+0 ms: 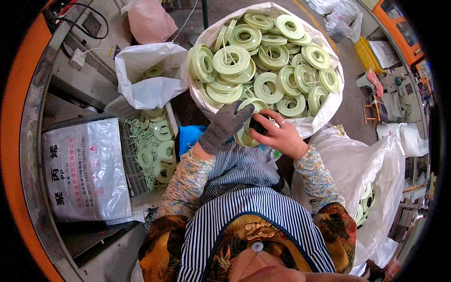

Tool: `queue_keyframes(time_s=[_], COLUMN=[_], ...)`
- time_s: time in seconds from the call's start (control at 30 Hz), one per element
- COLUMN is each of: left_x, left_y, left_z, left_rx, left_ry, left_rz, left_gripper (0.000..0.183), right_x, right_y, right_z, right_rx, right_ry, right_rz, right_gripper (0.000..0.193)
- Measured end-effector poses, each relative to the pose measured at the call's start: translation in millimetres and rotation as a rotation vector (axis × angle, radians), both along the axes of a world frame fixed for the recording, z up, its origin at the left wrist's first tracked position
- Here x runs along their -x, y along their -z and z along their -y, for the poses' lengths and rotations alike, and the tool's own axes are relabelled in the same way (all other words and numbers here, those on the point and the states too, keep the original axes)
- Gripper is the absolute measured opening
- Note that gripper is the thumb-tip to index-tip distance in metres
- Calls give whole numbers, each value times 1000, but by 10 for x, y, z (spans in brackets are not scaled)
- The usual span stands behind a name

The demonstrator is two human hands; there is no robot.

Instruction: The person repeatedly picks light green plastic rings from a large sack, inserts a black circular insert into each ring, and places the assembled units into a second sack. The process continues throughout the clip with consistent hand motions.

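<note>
In a grey knit glove, my left hand [221, 126] grips the left side of a pale green plastic ring [244, 138] over my lap. My bare right hand [281, 135] closes on the ring's right side, wearing a finger band. Between my right fingers and the ring shows a dark round area [257, 125]; whether it is a separate part or the ring's opening, I cannot tell. Just beyond both hands stands a large white woven sack [307, 128], heaped with similar flanged green rings [268, 88].
At left, a tray with a pale wall [172, 118] holds rings and thin green scraps. Behind it stands an open white sack [152, 91] with a few pieces inside. A printed white bag [89, 169] lies far left. A translucent bag [338, 160] containing rings sits at right.
</note>
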State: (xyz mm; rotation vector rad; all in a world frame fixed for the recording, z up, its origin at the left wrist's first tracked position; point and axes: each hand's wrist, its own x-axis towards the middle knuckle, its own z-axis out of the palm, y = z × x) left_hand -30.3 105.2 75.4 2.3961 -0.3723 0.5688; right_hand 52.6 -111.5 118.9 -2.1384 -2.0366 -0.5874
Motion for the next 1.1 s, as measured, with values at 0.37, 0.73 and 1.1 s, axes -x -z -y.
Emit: queue_keyframes(time_s=[0.37,0.73,1.1], left_x=[360,401,432], left_y=[-160,-28,-250], left_z=[544,261,324], left_rx=[1041,1094,966], left_ry=[12,-5,-48], left_rz=[-165,-303,-282], left_gripper=[75,57,66], right_x=[269,257,280], right_y=[-21,-273,-244], right_z=[-244,-190,-240], right_rx=[-394,-321,-276], right_ry=[297,278,267], right_rz=[-1049,-548,-517], right_gripper=[72,70,75])
